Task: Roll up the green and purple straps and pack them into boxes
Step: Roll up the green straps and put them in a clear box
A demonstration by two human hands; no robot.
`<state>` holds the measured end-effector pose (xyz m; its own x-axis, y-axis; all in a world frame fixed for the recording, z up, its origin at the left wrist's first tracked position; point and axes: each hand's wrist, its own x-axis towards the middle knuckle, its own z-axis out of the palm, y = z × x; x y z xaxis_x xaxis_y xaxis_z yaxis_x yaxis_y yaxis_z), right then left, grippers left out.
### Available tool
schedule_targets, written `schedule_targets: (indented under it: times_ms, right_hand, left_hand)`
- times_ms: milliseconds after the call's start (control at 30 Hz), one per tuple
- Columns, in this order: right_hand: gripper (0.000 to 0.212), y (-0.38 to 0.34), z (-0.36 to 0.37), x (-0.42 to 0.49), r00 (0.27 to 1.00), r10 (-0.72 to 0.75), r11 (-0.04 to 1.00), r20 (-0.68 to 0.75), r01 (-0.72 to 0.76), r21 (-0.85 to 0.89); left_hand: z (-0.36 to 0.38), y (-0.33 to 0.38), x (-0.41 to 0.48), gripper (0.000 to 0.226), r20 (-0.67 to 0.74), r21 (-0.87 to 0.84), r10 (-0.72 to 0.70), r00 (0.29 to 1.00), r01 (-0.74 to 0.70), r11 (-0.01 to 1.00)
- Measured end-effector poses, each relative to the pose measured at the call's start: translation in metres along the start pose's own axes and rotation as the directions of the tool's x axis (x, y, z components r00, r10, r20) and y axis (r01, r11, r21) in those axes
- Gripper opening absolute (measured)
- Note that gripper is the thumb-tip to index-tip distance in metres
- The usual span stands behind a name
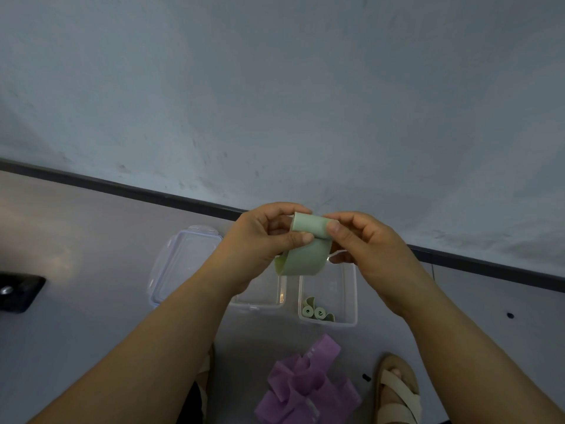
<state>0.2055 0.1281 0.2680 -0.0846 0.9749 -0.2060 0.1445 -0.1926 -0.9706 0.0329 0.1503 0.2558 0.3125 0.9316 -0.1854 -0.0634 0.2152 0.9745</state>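
A green strap (308,249) is held up between both hands, its top end partly rolled and the rest hanging in a loop. My left hand (263,237) pinches the roll's left end with thumb and fingers. My right hand (363,240) pinches its right end. Below them on the floor stand two clear boxes: the right box (351,289) holds two rolled green straps (315,312), and the left box (266,296) is partly hidden by my left forearm. A pile of purple straps (305,384) lies on the floor near my feet.
A clear lid (183,261) lies left of the boxes. A dark object (18,290) sits at the far left edge. My sandalled foot (397,390) is right of the purple pile. A grey wall with a dark skirting (137,189) runs behind.
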Motion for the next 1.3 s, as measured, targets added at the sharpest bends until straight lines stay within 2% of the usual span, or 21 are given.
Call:
schedule_targets:
  times_ms: [200,333,433,533,633,733,833,900,1100,1300]
  right_hand:
    - [0.017,0.003,0.002,0.003,0.999,0.03,0.991,-0.03,-0.026,0.133]
    - [0.028,0.004,0.003,0.002,0.999,0.017,0.987,-0.042,-0.01,0.163]
    - [0.022,0.003,0.003,0.001,1.0,-0.008,0.995,-0.023,0.011,0.101]
    - [0.027,0.001,0.0,-0.001,0.999,-0.047,0.994,0.011,0.047,-0.094]
    - [0.047,-0.006,-0.006,-0.005,0.983,-0.042,0.96,0.176,0.088,-0.265]
    - [0.072,-0.01,-0.007,-0.01,0.919,-0.003,0.941,0.394,0.136,-0.311]
    - [0.076,-0.011,-0.006,-0.013,0.888,0.003,0.924,0.459,0.174,-0.342]
    - [0.073,-0.014,-0.006,-0.013,0.881,-0.003,0.922,0.473,0.185,-0.339]
    - [0.066,-0.019,-0.008,-0.017,0.861,0.037,0.938,0.507,0.145,-0.315]
    - [0.061,-0.02,-0.01,-0.016,0.899,-0.002,0.946,0.437,0.144,-0.292]
  left_hand:
    - [0.002,0.0,0.0,0.039,0.031,-0.075,-0.059,0.998,0.061,0.995]
    - [0.004,0.0,-0.001,0.04,0.03,-0.057,-0.082,0.996,0.084,0.995]
    - [0.003,-0.001,0.0,0.035,-0.001,-0.033,-0.081,0.997,0.081,0.996]
    - [-0.003,0.0,-0.001,0.035,0.048,0.001,-0.101,0.994,0.101,0.995]
    - [-0.01,0.001,-0.001,0.031,0.164,0.045,-0.182,0.97,0.176,0.983]
    - [-0.012,0.002,-0.002,0.022,0.309,0.071,-0.283,0.908,0.274,0.959]
    - [-0.01,0.004,-0.004,0.009,0.438,0.04,-0.328,0.837,0.346,0.937]
    - [-0.01,0.006,-0.005,0.008,0.482,0.015,-0.325,0.814,0.363,0.932]
    - [-0.013,0.003,-0.004,0.031,0.562,0.039,-0.33,0.759,0.374,0.927]
    - [-0.013,0.002,-0.003,0.051,0.503,0.126,-0.319,0.803,0.297,0.947]
